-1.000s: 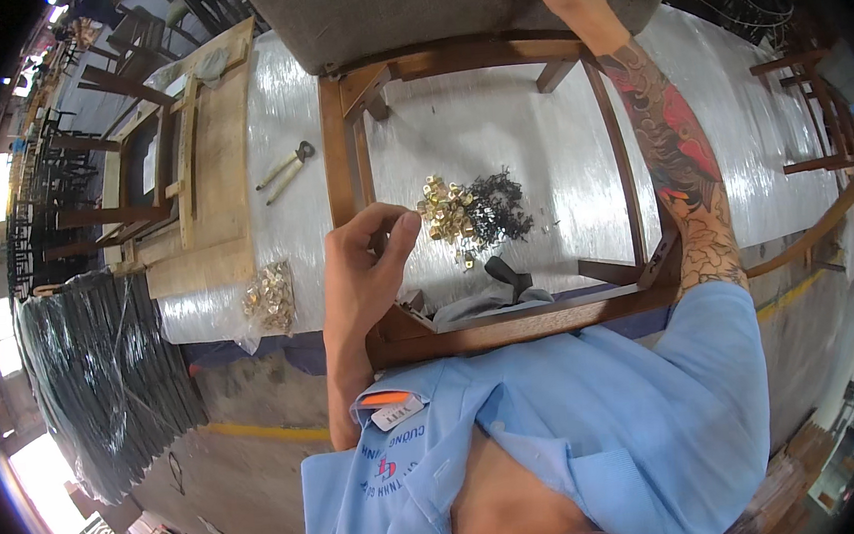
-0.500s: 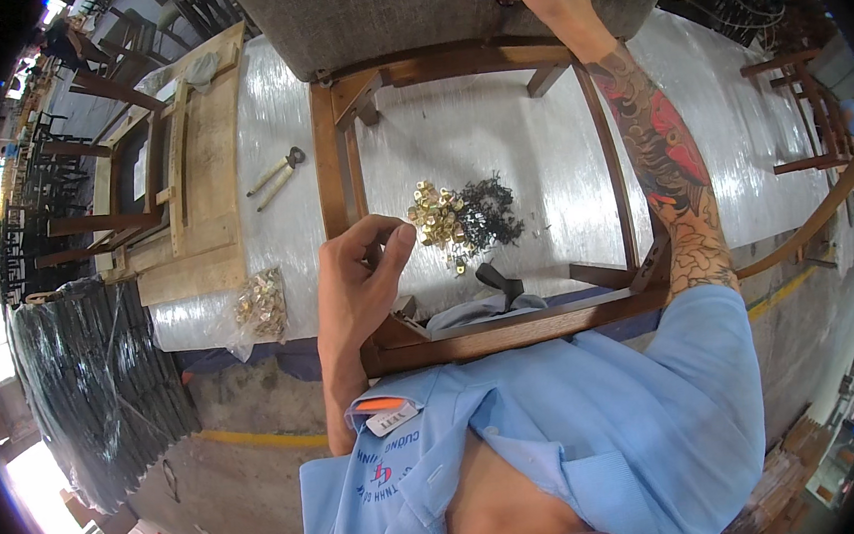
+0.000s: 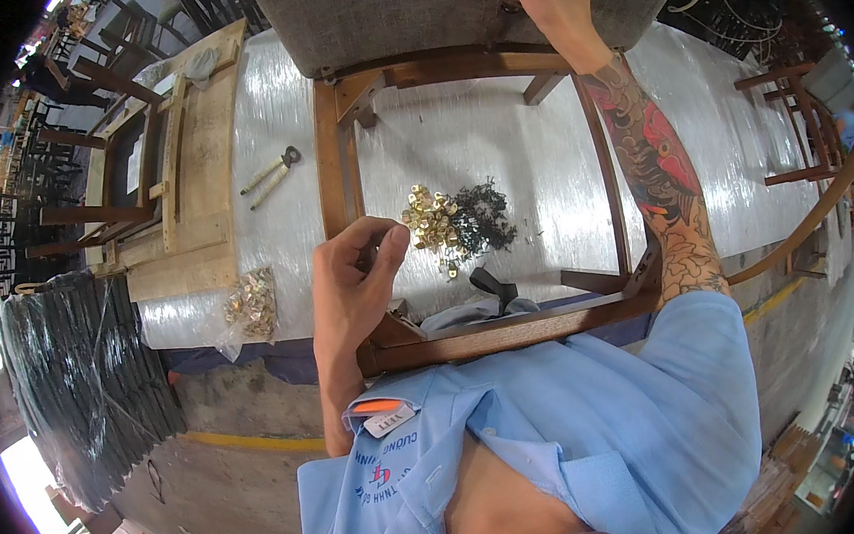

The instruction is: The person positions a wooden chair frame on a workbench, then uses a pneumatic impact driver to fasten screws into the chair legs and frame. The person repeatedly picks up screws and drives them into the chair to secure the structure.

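A wooden chair frame (image 3: 492,330) with a grey upholstered back (image 3: 397,18) stands in front of me on the plastic-covered table. My right hand (image 3: 557,4) is at the upholstery, its fingers closed round something dark that I cannot make out. My left hand (image 3: 353,278) is beside the frame's near left corner, fingers curled and thumb pressed to the forefinger; what they may hold is hidden. Inside the frame lie a pile of brass-coloured metal fittings (image 3: 430,217) and a heap of small black screws (image 3: 484,218).
Pincers (image 3: 269,177) and a clear bag of fittings (image 3: 252,306) lie to the left. Beyond them a wooden board (image 3: 199,240) carries another chair frame (image 3: 102,214). A dark strap (image 3: 494,284) lies inside the near rail. More chairs (image 3: 797,122) stand at the right.
The view has shifted slightly, so the table and bag sit a little farther left. Both hands keep nearly the same places and grips.
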Available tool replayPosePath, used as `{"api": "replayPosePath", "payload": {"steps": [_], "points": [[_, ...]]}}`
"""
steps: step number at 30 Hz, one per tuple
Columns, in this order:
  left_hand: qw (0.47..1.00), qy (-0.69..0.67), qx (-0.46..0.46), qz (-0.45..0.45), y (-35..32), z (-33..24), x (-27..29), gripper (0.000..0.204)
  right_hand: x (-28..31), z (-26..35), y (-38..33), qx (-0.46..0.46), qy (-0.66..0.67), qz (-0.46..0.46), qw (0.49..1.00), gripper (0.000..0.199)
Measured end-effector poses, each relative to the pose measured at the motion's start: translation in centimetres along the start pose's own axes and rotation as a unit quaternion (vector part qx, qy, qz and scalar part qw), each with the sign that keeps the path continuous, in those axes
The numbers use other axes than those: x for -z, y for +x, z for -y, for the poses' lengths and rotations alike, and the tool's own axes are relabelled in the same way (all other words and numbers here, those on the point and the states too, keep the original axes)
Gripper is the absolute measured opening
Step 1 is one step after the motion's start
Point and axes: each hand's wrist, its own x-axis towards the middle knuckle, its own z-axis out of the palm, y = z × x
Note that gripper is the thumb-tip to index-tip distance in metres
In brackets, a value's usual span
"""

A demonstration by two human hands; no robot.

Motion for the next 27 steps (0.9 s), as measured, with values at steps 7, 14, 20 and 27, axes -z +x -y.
{"api": "replayPosePath", "payload": {"steps": [7,14,20,27], "points": [[1.000,0.014,0.008,-0.005,-0.3,0.1,0.2,0.023,-0.7,-1.0,0.1,0.035,0.031,0.032,0.998,0.008],[1.000,0.013,0.004,0.000,-0.1,-0.6,0.2,0.024,0.1,-0.2,0.2,-0.007,0.014,0.038,0.999,0.009],[1.000,-0.005,-0.004,0.003,0.1,-0.4,0.0,0.027,0.2,-1.0,0.4,-0.014,0.031,0.038,0.999,0.010],[1.000,0.003,0.012,0.013,0.0,-0.2,0.3,0.030,-0.2,-1.4,0.5,-0.007,0.039,0.051,0.998,0.010]]}}
